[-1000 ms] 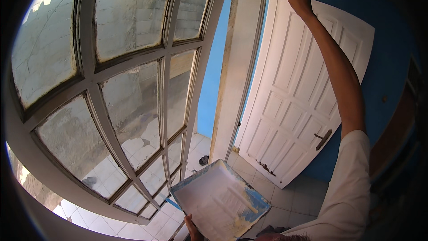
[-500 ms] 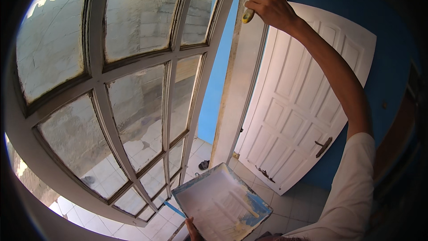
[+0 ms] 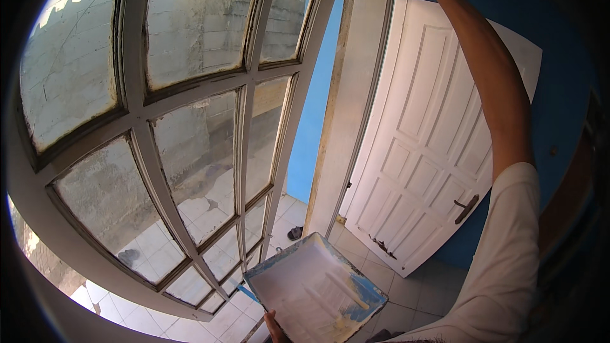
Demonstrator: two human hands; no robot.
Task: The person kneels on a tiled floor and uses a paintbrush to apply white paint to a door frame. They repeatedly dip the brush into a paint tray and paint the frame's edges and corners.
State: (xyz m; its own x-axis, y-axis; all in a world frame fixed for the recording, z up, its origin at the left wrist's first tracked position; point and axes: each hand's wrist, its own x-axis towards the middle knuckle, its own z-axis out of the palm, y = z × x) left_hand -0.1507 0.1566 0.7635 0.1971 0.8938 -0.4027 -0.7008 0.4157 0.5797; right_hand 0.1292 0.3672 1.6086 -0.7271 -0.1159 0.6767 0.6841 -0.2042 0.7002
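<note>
My left hand (image 3: 274,328) shows only partly at the bottom, its fingers closed on the left edge of a paint tray (image 3: 279,282). The tray is tilted, coated with pale paint, with blue and yellow patches at its right end. A narrow blue strip (image 3: 250,293) sticks out beside that edge; its kind is unclear. My right forearm (image 3: 508,95) reaches up past the top edge, so the right hand and anything in it are out of sight. Below that wrist stands a pale door post (image 3: 356,89) with a rough, unpainted-looking left edge.
On the left is a white-framed window (image 3: 136,76) with several dirty panes. A white panelled door (image 3: 406,146) with a dark handle (image 3: 467,208) stands ajar at right, against a blue wall (image 3: 559,101). A dark sandal (image 3: 295,233) lies on the tiled floor (image 3: 406,292).
My right hand, earlier shut on a paintbrush against the post, has moved up out of the picture. The tray has stayed nearly in place in my left hand.
</note>
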